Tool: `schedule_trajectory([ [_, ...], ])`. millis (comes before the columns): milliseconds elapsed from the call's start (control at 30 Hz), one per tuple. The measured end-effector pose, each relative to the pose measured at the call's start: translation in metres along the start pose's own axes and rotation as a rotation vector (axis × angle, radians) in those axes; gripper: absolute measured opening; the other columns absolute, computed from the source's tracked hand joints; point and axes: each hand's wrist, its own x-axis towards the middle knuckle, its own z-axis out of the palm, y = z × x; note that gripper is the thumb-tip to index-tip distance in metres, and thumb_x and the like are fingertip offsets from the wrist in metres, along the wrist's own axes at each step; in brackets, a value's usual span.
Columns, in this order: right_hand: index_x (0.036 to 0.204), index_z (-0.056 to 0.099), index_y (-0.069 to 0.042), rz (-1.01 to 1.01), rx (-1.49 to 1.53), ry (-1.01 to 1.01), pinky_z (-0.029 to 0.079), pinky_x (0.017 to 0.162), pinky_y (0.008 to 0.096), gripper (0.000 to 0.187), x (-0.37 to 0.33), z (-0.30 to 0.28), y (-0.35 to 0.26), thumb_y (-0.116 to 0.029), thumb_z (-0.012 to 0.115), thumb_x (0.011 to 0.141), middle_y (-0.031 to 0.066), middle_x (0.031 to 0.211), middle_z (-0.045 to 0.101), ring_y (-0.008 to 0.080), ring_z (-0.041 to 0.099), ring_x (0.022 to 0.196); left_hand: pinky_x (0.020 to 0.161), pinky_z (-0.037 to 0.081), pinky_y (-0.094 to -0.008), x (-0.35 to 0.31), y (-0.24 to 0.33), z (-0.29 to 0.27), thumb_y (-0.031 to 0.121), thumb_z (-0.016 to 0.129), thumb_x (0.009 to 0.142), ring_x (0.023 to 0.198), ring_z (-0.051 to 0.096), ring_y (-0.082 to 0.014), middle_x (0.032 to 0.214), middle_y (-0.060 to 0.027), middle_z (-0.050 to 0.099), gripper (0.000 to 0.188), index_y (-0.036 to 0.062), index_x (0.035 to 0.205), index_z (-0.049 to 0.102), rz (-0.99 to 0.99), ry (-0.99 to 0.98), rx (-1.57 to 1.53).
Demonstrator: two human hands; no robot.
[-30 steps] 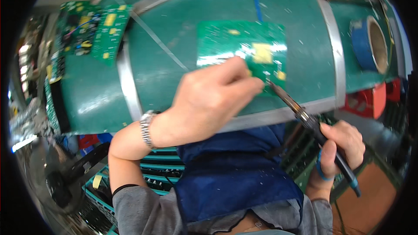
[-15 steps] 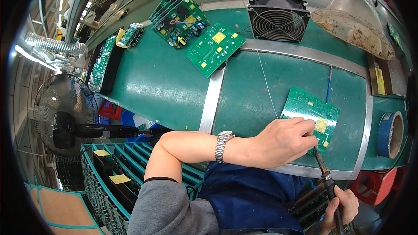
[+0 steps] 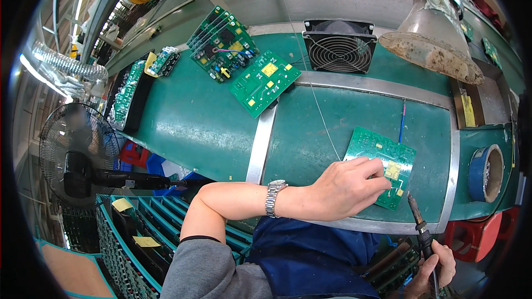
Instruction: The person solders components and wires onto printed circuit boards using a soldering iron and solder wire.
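Green rectangular circuit board with yellow patches (image 3: 368, 144): lying on the dark-green table (image 3: 310, 160) with metal strips, toward the right side; being partly covered by the left hand (image 3: 352, 188).
Left hand: hanging over the lower left part of this board; bending the fingers and pressing them together, pinching the thin grey wire (image 3: 320, 112); hiding the pinched end from view.
Left wrist: wearing the silver metal wristwatch (image 3: 273, 199).
Right hand (image 3: 440, 266): wrapping fingers and thumb around the black handle of the long soldering iron (image 3: 424, 238); pointing the dark metal tip up and left, just beside the right edge of the board, apart from it.
Thin blue-and-pink stick (image 3: 402, 124): lying just beyond the far edge of the board.
Square black fan with round wire guard (image 3: 341, 50): standing at the far side of the table.
Thick blue-sided roll (image 3: 477, 174): resting near the right end.
Second green board with yellow patches (image 3: 266, 83): leaning across a metal strip, well apart from the hands.
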Motion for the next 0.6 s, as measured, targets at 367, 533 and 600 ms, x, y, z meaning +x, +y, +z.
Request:
schedule_trajectory([
  [367,0.105,0.063,0.003,-0.035,-0.012,0.206,0.033,0.059,0.0235,0.029,-0.007,-0.001,0.046,-0.022,0.062,0.091,0.0025,0.074,0.048,0.0099,0.043,0.063,0.057,0.050,-0.0342,0.017,0.001,-0.002,0.003,0.068,0.080,0.068,0.060,-0.0222,0.084,-0.0064,0.053,0.021,0.0028,0.100,0.064,-0.019,-0.011,-0.084],
  [533,0.104,0.064,0.004,0.003,0.001,0.230,0.034,0.056,0.0203,0.025,-0.007,0.001,0.055,-0.018,0.060,0.091,0.0038,0.076,0.052,0.0078,0.042,0.060,0.056,0.049,-0.0343,0.022,0.001,-0.002,0.005,0.069,0.081,0.067,0.060,-0.0227,0.083,-0.0064,0.055,0.016,0.0033,0.097,0.065,-0.004,-0.036,-0.024],
  [600,0.104,0.064,0.004,-0.010,0.009,0.236,0.036,0.055,0.0187,0.025,-0.004,0.003,0.057,-0.018,0.058,0.092,0.0037,0.076,0.053,0.0062,0.041,0.058,0.055,0.049,-0.0342,0.018,0.001,-0.001,0.007,0.070,0.081,0.065,0.060,-0.0228,0.082,-0.0066,0.055,0.014,0.0036,0.094,0.066,-0.004,-0.039,0.016],
])
